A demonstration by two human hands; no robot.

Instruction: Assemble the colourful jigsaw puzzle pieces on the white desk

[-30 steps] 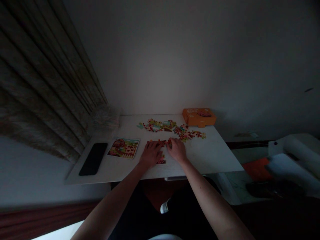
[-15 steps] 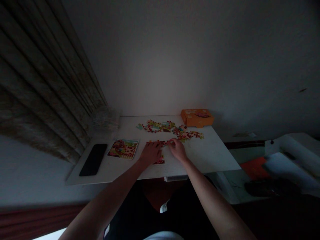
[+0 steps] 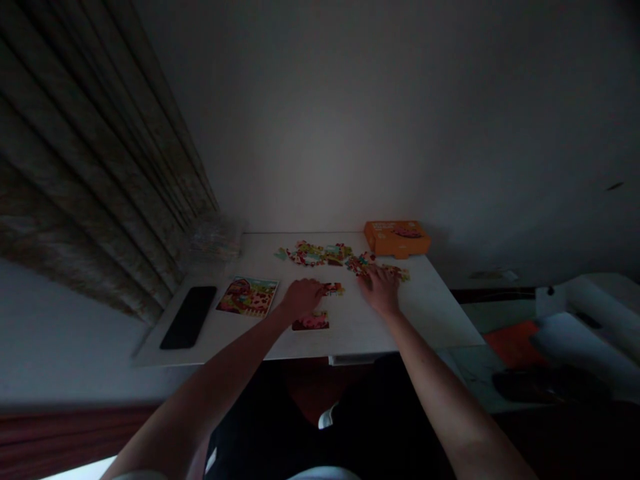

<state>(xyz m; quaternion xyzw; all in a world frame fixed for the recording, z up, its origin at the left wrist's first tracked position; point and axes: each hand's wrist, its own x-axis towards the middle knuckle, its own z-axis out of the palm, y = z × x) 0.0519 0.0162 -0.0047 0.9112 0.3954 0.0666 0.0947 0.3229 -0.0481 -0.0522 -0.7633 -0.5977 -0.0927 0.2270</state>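
My left hand [image 3: 301, 298] rests on the white table [image 3: 425, 313], its fingers covering the left part of a short joined strip of puzzle pieces [image 3: 334, 289]. My right hand [image 3: 380, 289] lies further right with fingers stretched into the near edge of a scatter of loose puzzle pieces [image 3: 345, 257]. A small joined patch of red pieces [image 3: 311, 323] lies just in front of my left hand. The room is dim and the fingertips are hard to make out.
A printed picture card [image 3: 247, 296] lies left of my left hand, and a black phone [image 3: 189, 317] further left. An orange puzzle box [image 3: 397, 238] stands at the back right against the wall. Curtains [image 3: 90, 180] hang at the left. A white roll [image 3: 590, 320] lies beyond the table's right edge.
My right hand has left the joined strip and moved right and away, to the loose pieces. My left hand has stayed on the strip.
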